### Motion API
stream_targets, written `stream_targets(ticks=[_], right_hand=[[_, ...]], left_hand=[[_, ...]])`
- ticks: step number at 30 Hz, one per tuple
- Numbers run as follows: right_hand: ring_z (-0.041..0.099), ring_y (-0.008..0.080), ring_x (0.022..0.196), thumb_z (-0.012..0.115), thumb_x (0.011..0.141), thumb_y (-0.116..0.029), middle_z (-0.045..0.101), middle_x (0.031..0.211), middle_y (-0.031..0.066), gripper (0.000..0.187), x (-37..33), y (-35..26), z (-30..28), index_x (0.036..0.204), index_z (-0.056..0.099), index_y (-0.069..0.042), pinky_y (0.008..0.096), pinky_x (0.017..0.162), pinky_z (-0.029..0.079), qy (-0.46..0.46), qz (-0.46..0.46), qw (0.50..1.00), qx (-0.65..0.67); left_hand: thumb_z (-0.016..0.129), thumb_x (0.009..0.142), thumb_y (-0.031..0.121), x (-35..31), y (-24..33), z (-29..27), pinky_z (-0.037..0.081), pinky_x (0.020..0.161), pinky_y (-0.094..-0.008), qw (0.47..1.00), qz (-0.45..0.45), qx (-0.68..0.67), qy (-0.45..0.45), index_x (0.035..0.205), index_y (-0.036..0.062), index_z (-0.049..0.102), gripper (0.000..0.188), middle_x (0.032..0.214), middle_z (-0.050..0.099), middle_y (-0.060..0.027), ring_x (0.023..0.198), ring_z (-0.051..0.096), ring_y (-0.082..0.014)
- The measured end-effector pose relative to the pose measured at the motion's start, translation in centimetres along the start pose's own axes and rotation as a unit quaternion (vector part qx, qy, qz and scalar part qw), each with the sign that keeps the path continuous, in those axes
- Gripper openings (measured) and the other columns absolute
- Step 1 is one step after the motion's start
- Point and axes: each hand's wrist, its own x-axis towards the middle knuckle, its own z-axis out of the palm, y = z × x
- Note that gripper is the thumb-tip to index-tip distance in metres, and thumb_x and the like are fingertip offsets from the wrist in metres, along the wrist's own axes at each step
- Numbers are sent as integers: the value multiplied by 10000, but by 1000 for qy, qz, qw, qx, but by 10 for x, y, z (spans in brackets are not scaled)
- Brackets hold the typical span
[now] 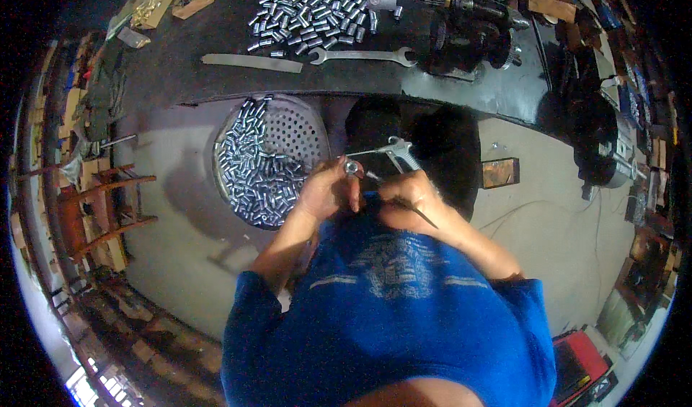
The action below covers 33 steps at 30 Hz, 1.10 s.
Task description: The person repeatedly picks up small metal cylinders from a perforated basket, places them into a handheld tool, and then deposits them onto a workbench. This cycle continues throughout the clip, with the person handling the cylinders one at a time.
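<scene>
My left hand [321, 195] is closed around a short, shiny metal sleeve [351, 167], its round open end facing up between the fingertips. Close beside it, my right hand [411, 192] is closed on a slim dark pointed tool [424, 217], which sticks out toward my forearm. A small light tip shows between the two hands. Just beyond my right fingers is a silver pistol-shaped tool [398, 152], like an air blow gun, with a thin nozzle pointing left. Whether my right hand touches it I cannot tell. Many similar sleeves [249, 166] cover part of a round perforated metal seat [294, 130] at my left.
A dark workbench [238, 80] spans the front, bearing heaped metal sleeves [313, 12], an open-ended wrench [362, 57], a flat metal strip [252, 63] and a greasy machine [472, 29]. A small box [500, 172] stands on the floor at right, near a thin cable. Cluttered shelves line both sides.
</scene>
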Motion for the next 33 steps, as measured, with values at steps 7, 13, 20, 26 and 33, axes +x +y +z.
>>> stream_targets(ticks=[7,13,20,26,33], right_hand=[[503,350,466,603,593,-109,475,500,165,139,7,-8,-4,555,500,-24,404,440,396,12,-34,999,8],[509,335,464,604,604,-115,482,509,167,151,4,-9,-1,552,496,-22,399,443,397,18,-23,1000,5],[399,254,406,561,596,-89,394,471,134,197,1,-4,-7,513,404,-3,359,426,309,-6,50,993,103],[374,280,417,549,547,-35,340,479,95,243,-18,-29,-38,483,314,-45,367,411,274,54,12,997,53],[424,268,447,578,501,-132,346,494,75,278,-14,-49,-43,481,305,-87,377,398,316,52,-130,989,-53]], left_hand=[[515,878,226,-3,10,12,481,477,-298,982,60,169,56,872,-27,585,262,634,575,-88,507,555,-170],[648,780,80,-9,25,29,484,593,-249,938,129,320,9,924,-45,595,198,796,613,-82,656,585,-128],[660,752,33,-6,33,32,487,686,-248,950,103,295,-25,903,-36,586,182,895,585,-79,761,589,-136],[636,704,-41,13,43,20,429,536,-252,725,332,602,37,856,-9,590,162,796,560,-58,605,521,-131],[642,581,-54,12,37,20,380,472,-261,655,334,667,121,822,41,607,262,676,506,-65,523,470,-158]])
